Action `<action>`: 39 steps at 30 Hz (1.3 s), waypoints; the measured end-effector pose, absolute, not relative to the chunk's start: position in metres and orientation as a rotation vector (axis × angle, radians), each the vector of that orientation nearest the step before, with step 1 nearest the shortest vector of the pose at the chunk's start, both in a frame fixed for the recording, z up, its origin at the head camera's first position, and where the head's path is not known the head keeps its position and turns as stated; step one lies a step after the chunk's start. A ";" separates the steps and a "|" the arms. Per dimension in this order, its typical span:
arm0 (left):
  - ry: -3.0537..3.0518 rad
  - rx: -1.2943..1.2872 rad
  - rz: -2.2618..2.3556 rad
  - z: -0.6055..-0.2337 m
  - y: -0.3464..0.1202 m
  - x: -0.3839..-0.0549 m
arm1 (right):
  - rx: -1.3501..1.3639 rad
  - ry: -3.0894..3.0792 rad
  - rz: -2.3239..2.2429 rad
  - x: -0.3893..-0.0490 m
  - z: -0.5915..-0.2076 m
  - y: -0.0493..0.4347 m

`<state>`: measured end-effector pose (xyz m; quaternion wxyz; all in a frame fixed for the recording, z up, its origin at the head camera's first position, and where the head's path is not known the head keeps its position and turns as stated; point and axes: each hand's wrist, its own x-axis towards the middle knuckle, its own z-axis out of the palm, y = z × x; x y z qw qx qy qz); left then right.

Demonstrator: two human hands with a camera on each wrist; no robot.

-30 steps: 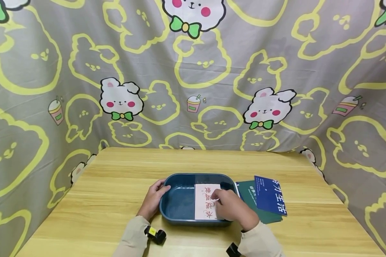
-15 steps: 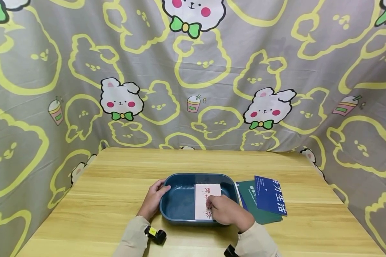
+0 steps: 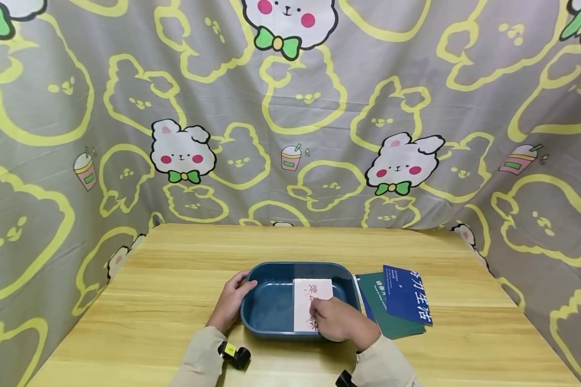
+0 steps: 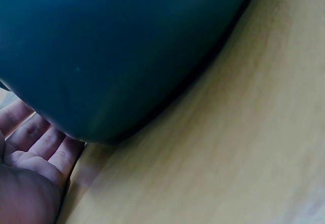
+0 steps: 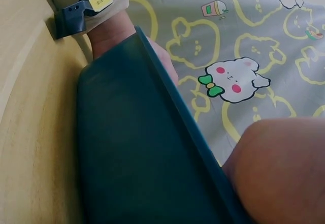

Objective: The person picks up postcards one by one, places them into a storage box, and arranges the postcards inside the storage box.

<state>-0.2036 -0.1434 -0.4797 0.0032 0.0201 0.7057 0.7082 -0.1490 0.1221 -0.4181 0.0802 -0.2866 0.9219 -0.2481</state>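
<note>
A dark teal rounded basin [image 3: 266, 306] stands on the table, its outer wall filling much of both wrist views. My left hand [image 3: 233, 299] grips its left end, thumb over the rim and fingers along the outside. In the left wrist view, those fingers [image 4: 45, 140] lie against the wall. A pale pink card [image 3: 302, 295] with red characters lies at the basin's right half. Over its lower right part is my right hand [image 3: 340, 319], fingers curled, fingertips right at the printed characters; it covers some of them. A greyish strip [image 3: 313, 270] shows behind the card.
Just right of the basin, a green card [image 3: 374, 290] and a blue card [image 3: 406, 293] with white characters overlap on the wooden table [image 3: 189, 258]. Another blue edge peeks out beneath the green one. A rabbit-print curtain [image 3: 252, 161] hangs behind and at both sides.
My right hand has slid left and slightly toward me over the pink card, covering more of its characters. The card stays in place, and my left hand keeps its hold on the basin.
</note>
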 end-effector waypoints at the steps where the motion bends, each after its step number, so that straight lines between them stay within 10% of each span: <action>1: 2.217 0.065 2.215 -0.479 -0.143 -0.203 | -0.856 2.755 -0.745 -0.149 -0.419 0.122; 24: 2.213 0.057 2.210 -0.481 -0.142 -0.204 | -0.742 2.913 -1.088 -0.164 -0.410 0.152; 39: 2.221 0.056 2.203 -0.480 -0.142 -0.204 | 0.245 3.143 -1.254 -0.191 -0.423 0.225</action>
